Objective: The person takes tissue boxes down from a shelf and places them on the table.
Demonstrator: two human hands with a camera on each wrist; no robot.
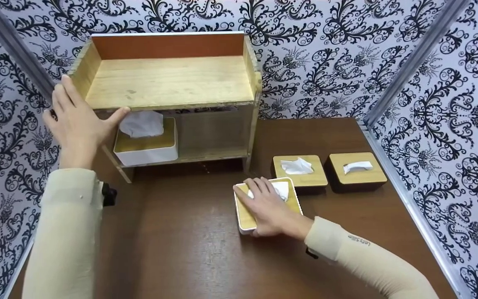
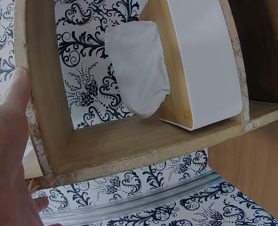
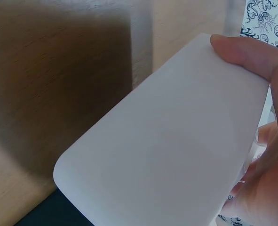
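Note:
My left hand [image 1: 79, 120] rests at the left front corner of a wooden shelf unit [image 1: 168, 83], fingers spread along its outer side and thumb on the front edge of the top board. In the left wrist view the thumb [image 2: 19, 92] touches the board's edge. Inside the lower compartment, on the left, stands a white tissue box [image 1: 149, 155] with a wooden lid and a tissue sticking up. My right hand [image 1: 266, 207] grips another white tissue box [image 1: 245, 214] from above, fingers across its wooden lid. In the right wrist view the thumb lies against its white side [image 3: 162, 136].
Two more wooden-lidded tissue boxes, the nearer one [image 1: 305, 178] and the far right one [image 1: 357, 172], stand beyond my right hand on the brown table [image 1: 181, 249]. Patterned walls [image 1: 463, 104] with metal edging [image 1: 413, 62] enclose the table at the back and sides.

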